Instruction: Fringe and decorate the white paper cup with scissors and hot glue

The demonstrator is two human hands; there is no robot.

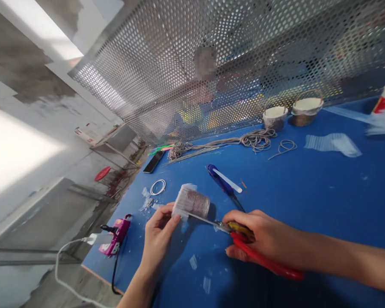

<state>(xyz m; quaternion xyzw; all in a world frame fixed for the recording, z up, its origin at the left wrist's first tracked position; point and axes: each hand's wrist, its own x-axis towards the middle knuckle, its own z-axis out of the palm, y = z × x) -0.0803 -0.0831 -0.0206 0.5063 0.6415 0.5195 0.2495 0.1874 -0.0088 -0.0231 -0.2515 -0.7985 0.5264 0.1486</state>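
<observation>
My left hand (pixel 159 233) pinches the edge of a small cylinder wrapped in brownish cord and clear film (pixel 192 202), held just above the blue table (pixel 308 192). My right hand (pixel 259 239) is closed around red-handled scissors (pixel 263 259). The scissors' blades (pixel 205 220) reach left to the clear film at the bottom of the cylinder.
A blue glue gun with a white stick (pixel 223 179), coils of cord (pixel 256 139), two small baskets (pixel 306 107), a phone (pixel 154 161), a pink glue gun (pixel 115 237) at the table's left edge, film scraps (pixel 333 143). A perforated metal screen (pixel 244 64) stands behind, with a person beyond it.
</observation>
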